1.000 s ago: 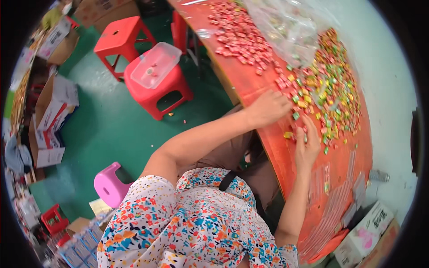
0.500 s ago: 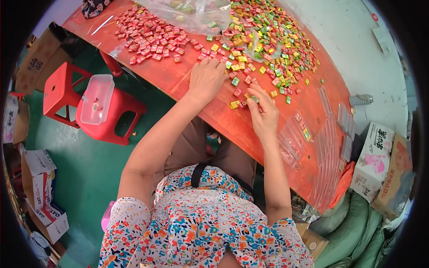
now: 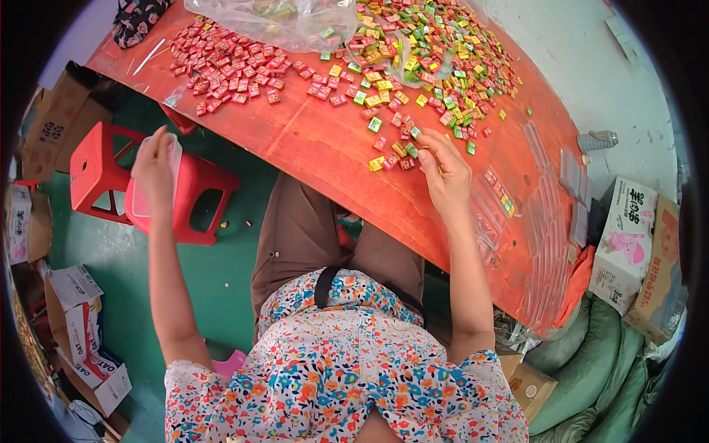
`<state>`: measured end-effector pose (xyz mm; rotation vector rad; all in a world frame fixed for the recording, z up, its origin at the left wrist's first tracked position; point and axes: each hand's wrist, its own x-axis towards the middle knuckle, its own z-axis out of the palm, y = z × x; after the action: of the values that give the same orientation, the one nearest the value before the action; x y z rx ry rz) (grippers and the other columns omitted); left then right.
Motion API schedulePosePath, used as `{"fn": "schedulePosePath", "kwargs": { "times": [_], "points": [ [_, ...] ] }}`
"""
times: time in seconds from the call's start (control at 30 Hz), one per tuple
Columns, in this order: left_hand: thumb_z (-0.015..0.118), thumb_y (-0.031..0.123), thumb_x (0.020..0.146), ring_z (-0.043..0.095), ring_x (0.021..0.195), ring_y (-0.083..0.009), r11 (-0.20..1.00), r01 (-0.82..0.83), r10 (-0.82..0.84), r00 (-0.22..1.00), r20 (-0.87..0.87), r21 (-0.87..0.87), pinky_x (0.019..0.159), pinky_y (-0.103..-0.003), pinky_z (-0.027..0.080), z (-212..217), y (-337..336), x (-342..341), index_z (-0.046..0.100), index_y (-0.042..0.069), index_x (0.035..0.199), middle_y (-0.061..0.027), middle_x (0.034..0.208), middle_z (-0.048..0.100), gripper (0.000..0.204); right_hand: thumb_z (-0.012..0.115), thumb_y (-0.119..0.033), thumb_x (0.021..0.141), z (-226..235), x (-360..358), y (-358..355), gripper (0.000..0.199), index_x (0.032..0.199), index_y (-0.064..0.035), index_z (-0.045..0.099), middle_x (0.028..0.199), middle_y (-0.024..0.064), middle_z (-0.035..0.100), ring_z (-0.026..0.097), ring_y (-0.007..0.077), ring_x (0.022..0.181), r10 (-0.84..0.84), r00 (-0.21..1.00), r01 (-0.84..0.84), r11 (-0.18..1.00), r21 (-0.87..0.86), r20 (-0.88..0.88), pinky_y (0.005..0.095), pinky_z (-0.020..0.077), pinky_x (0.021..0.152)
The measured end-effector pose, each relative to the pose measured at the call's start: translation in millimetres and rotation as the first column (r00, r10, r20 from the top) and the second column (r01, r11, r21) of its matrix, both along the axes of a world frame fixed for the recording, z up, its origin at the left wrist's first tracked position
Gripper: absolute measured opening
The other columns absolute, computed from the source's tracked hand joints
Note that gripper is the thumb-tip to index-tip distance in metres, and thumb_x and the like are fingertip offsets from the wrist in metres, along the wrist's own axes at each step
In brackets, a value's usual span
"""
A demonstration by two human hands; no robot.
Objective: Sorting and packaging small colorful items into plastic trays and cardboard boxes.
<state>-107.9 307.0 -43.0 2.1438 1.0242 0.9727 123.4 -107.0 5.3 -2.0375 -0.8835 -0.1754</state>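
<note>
My left hand point(image 3: 153, 166) is out to the left over the clear plastic container point(image 3: 176, 164) on the red stool. Its fingers are pressed together, slightly blurred, and I cannot make out what is in them. My right hand point(image 3: 447, 168) hovers at the table, fingers and thumb apart, beside a small cluster of little red, yellow and green boxes point(image 3: 394, 158). The fingertips come very near a green box point(image 3: 411, 149). Farther back lies a large mixed heap of such boxes point(image 3: 465, 81), and to the left a pile of only red ones point(image 3: 229, 63).
A clear plastic bag point(image 3: 295, 26) lies between the piles. Long clear plastic cases point(image 3: 543, 251) are stacked on the right of the red table point(image 3: 317, 148). Another red stool point(image 3: 96, 170) stands at left. Cardboard boxes point(image 3: 624, 244) and green sacks point(image 3: 591, 362) are at right.
My left hand has left the table boxes and swung left and down to the container on the stool. My right hand stays by the small cluster, its fingers a little farther from it.
</note>
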Motion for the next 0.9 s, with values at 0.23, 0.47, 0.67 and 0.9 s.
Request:
{"fn": "schedulePosePath", "kwargs": {
  "times": [0.23,0.47,0.67,0.9],
  "points": [
    [0.061,0.016,0.096,0.066,0.104,-0.03,0.983,-0.008,0.063,0.954,-0.294,0.183,0.089,-0.036,0.052,-34.3,23.6,-30.5,0.062,0.007,0.13,-0.0157,0.116,0.068,0.035,0.066,-0.008,0.089,-1.3,2.6,-4.1,0.022,0.111,-0.0044,0.069,0.12,0.012,0.067,0.063,0.0298,0.112,0.077,0.997,-0.076,0.99,-0.115,0.009,0.0391,0.0498,0.094],
    [0.064,0.009,0.09,0.064,0.101,-0.0352,0.746,0.633,-0.64,0.767,-0.039,0.207,0.084,-0.042,0.054,38.7,-164.9,74.8,0.065,0.002,0.107,-0.0171,0.105,0.065,0.019,0.074,-0.017,0.083,8.6,-5.1,11.9,0.031,0.112,-0.0073,0.069,0.115,0.0105,0.065,0.06,0.0296,0.107,0.306,0.92,-0.199,0.903,-0.38,0.245,0.0401,0.0472,0.093],
    [0.06,0.007,0.085,0.062,0.092,-0.036,0.57,0.794,-0.793,0.599,-0.114,0.212,0.077,-0.044,0.053,26.6,-207.6,128.4,0.063,0.004,0.11,-0.0152,0.099,0.062,0.025,0.074,-0.009,0.078,-6.3,-26.1,-1.7,0.035,0.112,-0.0058,0.067,0.114,0.0105,0.066,0.062,0.031,0.104,0.327,0.912,-0.216,0.895,-0.391,0.246,0.0407,0.0495,0.09],
    [0.067,0.01,0.084,0.06,0.095,-0.0325,0.411,0.88,-0.856,0.462,-0.231,0.238,0.083,-0.042,0.05,30.2,-220.1,136.8,0.064,0.005,0.108,-0.0113,0.103,0.06,0.025,0.076,-0.015,0.083,10.4,-28.3,-18.7,0.035,0.115,-0.0048,0.067,0.116,0.012,0.067,0.064,0.0301,0.108,0.166,0.983,-0.153,0.976,-0.155,0.075,0.0402,0.0498,0.093]
  ]
}}
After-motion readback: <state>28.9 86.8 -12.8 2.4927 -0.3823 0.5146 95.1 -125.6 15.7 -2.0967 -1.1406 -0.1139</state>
